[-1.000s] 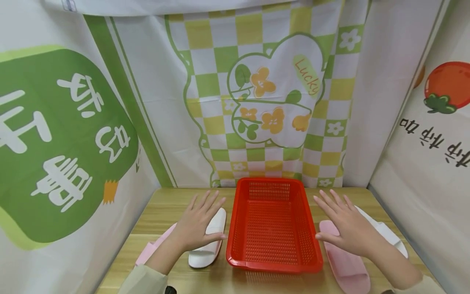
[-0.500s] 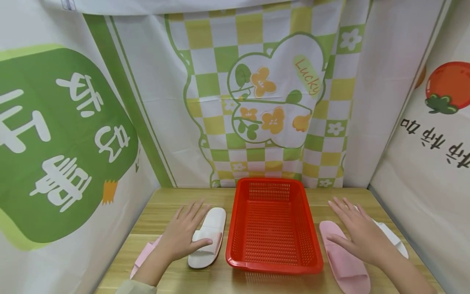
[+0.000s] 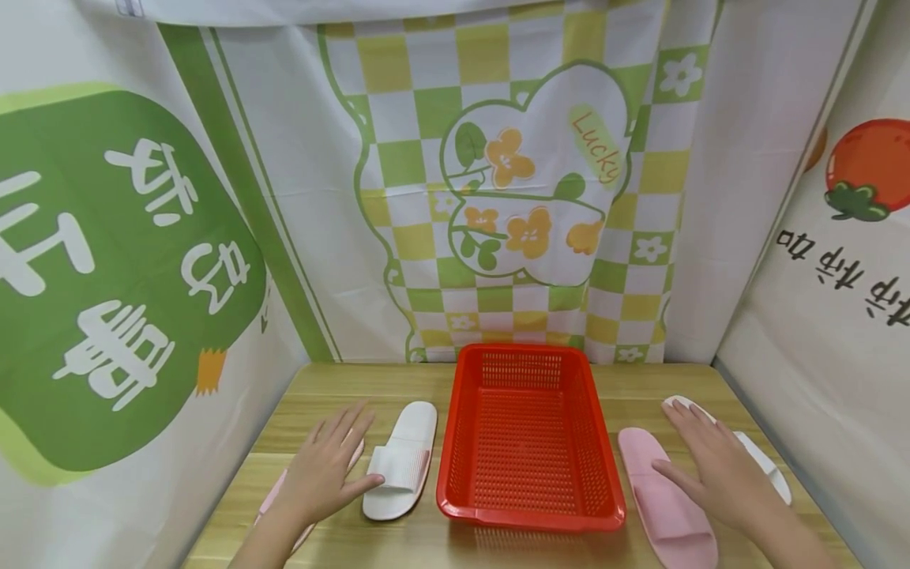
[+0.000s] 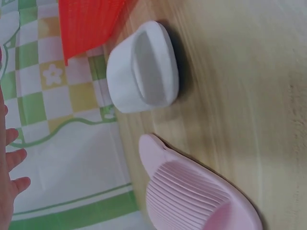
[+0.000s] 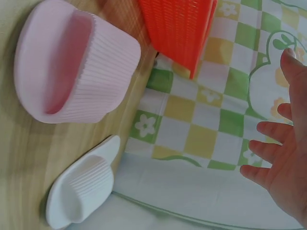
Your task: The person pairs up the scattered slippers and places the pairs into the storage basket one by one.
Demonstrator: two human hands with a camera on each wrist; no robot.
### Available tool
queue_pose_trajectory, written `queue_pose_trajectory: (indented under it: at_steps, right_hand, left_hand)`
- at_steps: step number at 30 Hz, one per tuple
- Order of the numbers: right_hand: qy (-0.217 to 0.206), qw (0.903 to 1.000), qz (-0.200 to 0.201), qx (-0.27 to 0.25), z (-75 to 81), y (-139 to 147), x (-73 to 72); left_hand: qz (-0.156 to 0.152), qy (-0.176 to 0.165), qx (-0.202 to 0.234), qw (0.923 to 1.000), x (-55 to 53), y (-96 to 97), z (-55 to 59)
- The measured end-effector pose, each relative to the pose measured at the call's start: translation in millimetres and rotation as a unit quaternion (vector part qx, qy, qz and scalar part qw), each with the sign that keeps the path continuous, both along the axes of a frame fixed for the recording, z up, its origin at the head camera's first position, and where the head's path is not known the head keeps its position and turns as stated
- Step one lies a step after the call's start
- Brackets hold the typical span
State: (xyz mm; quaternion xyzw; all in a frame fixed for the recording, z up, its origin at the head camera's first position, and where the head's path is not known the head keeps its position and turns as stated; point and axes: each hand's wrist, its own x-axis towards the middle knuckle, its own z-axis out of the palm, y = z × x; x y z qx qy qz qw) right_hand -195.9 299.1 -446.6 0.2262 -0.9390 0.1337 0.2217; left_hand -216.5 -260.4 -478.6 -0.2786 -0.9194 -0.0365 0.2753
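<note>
My left hand [image 3: 323,466] hovers palm down with spread fingers above a pink slipper [image 4: 187,191], hiding much of it in the head view. Just right of that hand lies a white slipper [image 3: 400,466] with a ribbed strap. On the other side, my right hand [image 3: 718,470] is held over a second white slipper [image 3: 764,462], covering its middle. Beside it, nearer the centre, a second pink slipper [image 3: 664,498] lies flat. Both hands hold nothing, and the wrist views show them raised above the table.
A red plastic basket [image 3: 526,518] with perforated walls stands mid-table between the slippers. The wooden table [image 3: 341,383] ends at a checked cloth [image 3: 434,174] behind. Printed cloth walls rise left [image 3: 107,237] and right [image 3: 839,261].
Both hands have drawn back and outward: the left moved left off the white slipper onto the pink one, the right moved right toward the white one. Slippers and basket stayed put.
</note>
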Motion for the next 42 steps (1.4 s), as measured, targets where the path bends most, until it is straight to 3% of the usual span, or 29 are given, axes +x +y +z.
queue_pose_trajectory:
  at_steps: [21,33,42]
  right_hand:
    - [-0.047,0.9963,-0.056,-0.046,-44.4,21,7.4]
    - [-0.062,0.9937,-0.07,-0.062,-77.0,21,11.6]
    - [-0.077,0.9902,-0.106,-0.048,-95.2,21,14.0]
  left_hand:
    - [0.046,0.001,0.033,0.9984,1.1,-43.0,-40.3]
    - [0.111,-0.027,0.041,0.9926,7.6,-58.7,-59.6]
    - [0.132,-0.02,0.046,0.99,10.0,-67.3,-71.1]
